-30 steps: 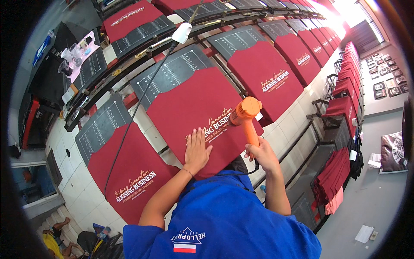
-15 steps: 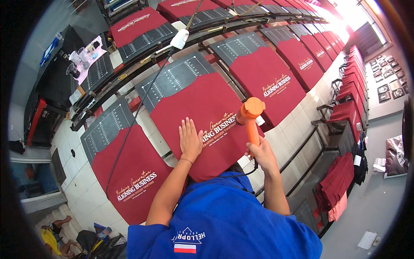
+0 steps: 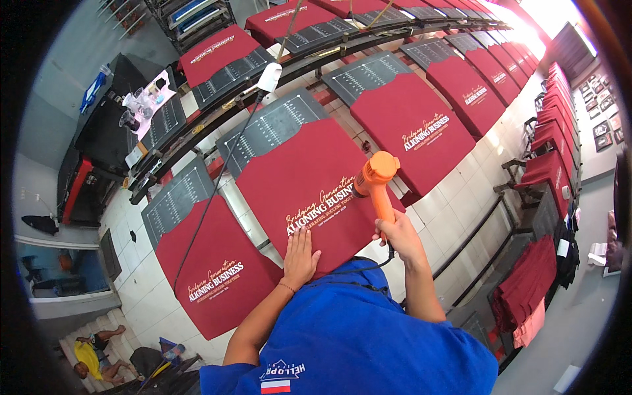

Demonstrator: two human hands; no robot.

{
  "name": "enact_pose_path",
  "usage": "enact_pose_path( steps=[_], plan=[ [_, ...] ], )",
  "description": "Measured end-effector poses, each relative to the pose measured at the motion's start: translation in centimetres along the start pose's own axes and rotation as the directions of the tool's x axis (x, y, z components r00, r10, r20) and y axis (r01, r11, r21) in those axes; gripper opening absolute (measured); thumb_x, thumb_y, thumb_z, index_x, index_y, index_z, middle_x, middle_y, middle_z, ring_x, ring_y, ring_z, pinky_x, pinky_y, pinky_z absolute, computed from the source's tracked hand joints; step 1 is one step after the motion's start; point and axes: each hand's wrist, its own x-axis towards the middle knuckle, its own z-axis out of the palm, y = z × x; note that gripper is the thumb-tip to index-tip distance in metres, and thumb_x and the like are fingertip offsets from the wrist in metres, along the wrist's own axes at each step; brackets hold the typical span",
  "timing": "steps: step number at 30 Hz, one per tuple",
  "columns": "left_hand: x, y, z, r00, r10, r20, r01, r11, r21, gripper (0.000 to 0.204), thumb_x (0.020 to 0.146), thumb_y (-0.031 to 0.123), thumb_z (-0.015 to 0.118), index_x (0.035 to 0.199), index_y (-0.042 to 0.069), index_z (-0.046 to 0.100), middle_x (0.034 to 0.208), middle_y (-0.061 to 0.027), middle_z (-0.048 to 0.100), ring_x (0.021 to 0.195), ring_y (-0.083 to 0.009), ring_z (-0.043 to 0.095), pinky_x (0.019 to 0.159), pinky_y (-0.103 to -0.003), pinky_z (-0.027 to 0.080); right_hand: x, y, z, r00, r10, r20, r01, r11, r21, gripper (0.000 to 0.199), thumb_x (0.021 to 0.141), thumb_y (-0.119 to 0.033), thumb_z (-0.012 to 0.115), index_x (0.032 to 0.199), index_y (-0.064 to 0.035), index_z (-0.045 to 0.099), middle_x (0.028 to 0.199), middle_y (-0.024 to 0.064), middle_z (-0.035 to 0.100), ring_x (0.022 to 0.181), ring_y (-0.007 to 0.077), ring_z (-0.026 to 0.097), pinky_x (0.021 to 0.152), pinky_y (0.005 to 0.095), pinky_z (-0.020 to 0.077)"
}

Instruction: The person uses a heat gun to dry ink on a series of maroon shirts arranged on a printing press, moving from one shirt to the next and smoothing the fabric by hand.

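heat gun [image 3: 375, 178] stands upright over the red shirt [image 3: 299, 191], nozzle aimed left at its print; right hand [image 3: 397, 237] grips its handle, left hand [image 3: 299, 257] presses flat on the shirt's lower edge.

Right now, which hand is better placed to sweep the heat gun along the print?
Probably the right hand: it grips the orange heat gun aimed at the print. The left hand lies flat on the red shirt.

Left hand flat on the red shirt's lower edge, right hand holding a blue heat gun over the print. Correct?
Not quite. The head view shows the heat gun in the right hand is orange, not blue. The left hand does lie flat on the red shirt.
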Motion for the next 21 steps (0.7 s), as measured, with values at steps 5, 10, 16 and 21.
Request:
enact_pose_path(
  steps=[5,10,16,21],
  plan=[
    [-0.9,0.4,-0.1,1.0,0.007,0.021,-0.007,0.999,-0.034,0.067,0.093,0.03,0.054,0.144,-0.009,0.031,0.152,-0.0265,0.028,0.143,-0.0398,0.024,0.118,-0.051,0.018,0.2,-0.1,-0.7,0.999,0.014,0.052,-0.013,1.0,-0.006,0.022,0.089,-0.01,0.06,0.106,0.0012,0.054,0.073,0.0038,0.059,0.061,0.0119,0.063,0.05,0.024,0.0491],
    [-1.1,0.5,0.2,0.999,-0.031,-0.011,0.03,0.998,-0.05,0.067,0.093,0.028,0.054,0.144,-0.008,0.03,0.152,-0.0267,0.028,0.143,-0.0416,0.024,0.118,-0.051,0.018,-0.4,0.1,-0.1,0.991,0.048,0.129,-0.05,0.999,0.018,0.024,0.089,-0.009,0.06,0.109,0.002,0.053,0.075,0.003,0.058,0.061,0.0113,0.063,0.049,0.0231,0.0484],
    [-1.5,-4.0,-3.5,0.994,-0.054,-0.09,0.055,0.998,0.013,0.068,0.093,0.032,0.055,0.146,-0.004,0.031,0.153,-0.026,0.028,0.143,-0.0425,0.023,0.117,-0.052,0.017,-1.6,0.6,2.5,0.976,0.084,0.201,-0.1,0.993,0.07,0.029,0.089,-0.009,0.061,0.113,0.0044,0.051,0.076,0.0026,0.058,0.062,0.0105,0.062,0.05,0.0229,0.0468],
    [-1.2,-15.7,-11.8,0.698,-0.295,-0.652,0.549,0.805,0.225,0.069,0.09,0.026,0.061,0.146,-0.001,0.032,0.148,-0.0279,0.034,0.137,-0.0442,0.033,0.115,-0.051,0.022,-3.5,1.7,7.6,0.972,0.066,0.227,-0.072,0.997,0.017,0.03,0.089,-0.009,0.06,0.113,0.0051,0.051,0.077,0.0026,0.059,0.062,0.0104,0.062,0.051,0.0231,0.0474]
  ],
)
